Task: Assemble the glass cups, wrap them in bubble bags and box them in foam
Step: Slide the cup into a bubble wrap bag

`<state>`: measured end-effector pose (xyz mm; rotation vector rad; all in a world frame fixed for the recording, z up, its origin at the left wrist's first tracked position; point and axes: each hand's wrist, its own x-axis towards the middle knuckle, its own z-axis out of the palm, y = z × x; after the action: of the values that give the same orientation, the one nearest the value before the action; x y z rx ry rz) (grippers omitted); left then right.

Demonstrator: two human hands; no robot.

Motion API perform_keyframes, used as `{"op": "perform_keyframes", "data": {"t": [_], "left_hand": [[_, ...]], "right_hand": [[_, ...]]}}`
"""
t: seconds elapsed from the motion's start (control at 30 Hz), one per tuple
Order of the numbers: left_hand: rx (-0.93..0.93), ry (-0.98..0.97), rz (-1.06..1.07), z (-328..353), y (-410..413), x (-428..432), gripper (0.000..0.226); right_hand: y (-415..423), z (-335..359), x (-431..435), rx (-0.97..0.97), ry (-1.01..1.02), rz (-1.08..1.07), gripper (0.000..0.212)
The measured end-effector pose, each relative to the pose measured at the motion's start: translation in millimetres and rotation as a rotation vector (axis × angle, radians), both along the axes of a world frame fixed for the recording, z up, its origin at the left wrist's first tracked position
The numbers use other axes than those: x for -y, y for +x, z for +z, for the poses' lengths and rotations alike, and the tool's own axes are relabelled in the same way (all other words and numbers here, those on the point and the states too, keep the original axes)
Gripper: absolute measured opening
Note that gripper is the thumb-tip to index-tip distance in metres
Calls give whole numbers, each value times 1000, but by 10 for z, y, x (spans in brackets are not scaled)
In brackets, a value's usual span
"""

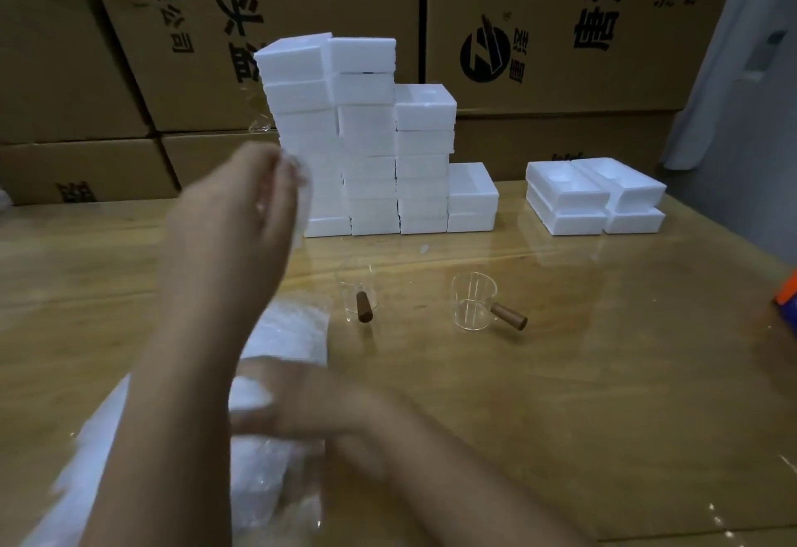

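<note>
Two small glass cups with wooden handles stand on the table, one (356, 296) in the middle and one (474, 302) to its right. My left hand (241, 210) is raised above the table and pinches a thin clear bubble bag (302, 205) at its fingertips. My right hand (302, 408) is motion-blurred low over the pile of bubble bags (280, 330) at the near left; its fingers are too smeared to read. Both hands are well left of the cups and touch neither.
Stacks of closed white foam boxes (371, 136) rise at the back of the wooden table (604, 352). Open foam halves (595, 197) lie at the back right. Cardboard cartons (560, 28) form a wall behind. An orange object (787, 300) sits at the right edge.
</note>
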<state>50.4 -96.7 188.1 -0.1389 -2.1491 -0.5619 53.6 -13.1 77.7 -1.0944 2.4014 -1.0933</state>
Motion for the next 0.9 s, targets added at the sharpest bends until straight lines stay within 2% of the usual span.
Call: {"op": "perform_keyframes", "data": {"t": [0.07, 0.1, 0.17, 0.23, 0.27, 0.33, 0.43, 0.53, 0.63, 0.77, 0.83, 0.9], "left_hand": [[66, -45, -23, -89, 11, -133, 27], [123, -59, -57, -161, 17, -207, 25], [226, -34, -149, -292, -21, -313, 21], [293, -61, -250, -379, -76, -399, 19], [330, -97, -294, -424, -95, -456, 20], [394, -159, -353, -514, -95, -580, 25], [449, -266, -295, -552, -104, -676, 36], [535, -369, -209, -560, -125, -702, 30], [571, -343, -214, -532, -126, -704, 37], [592, -243, -212, -452, -112, -707, 21], [562, -241, -151, -423, -142, -729, 31], [500, -254, -116, -407, -172, -755, 34]], "right_hand": [[-211, 182, -316, 364, -209, -62, 27], [-299, 327, -508, 535, -373, -119, 24], [-466, 397, -866, 654, -625, -238, 30], [-519, 389, -1059, 669, -709, -252, 45], [-537, 366, -1122, 663, -704, -270, 46], [-553, 352, -1205, 670, -706, -379, 34], [-607, 339, -1316, 675, -715, -512, 20], [-647, 408, -1405, 680, -704, -547, 16], [-670, 448, -1435, 619, -676, -545, 14], [-681, 475, -1420, 543, -677, -513, 12], [-682, 489, -1404, 474, -670, -515, 9], [-685, 494, -1387, 406, -666, -520, 15]]}}
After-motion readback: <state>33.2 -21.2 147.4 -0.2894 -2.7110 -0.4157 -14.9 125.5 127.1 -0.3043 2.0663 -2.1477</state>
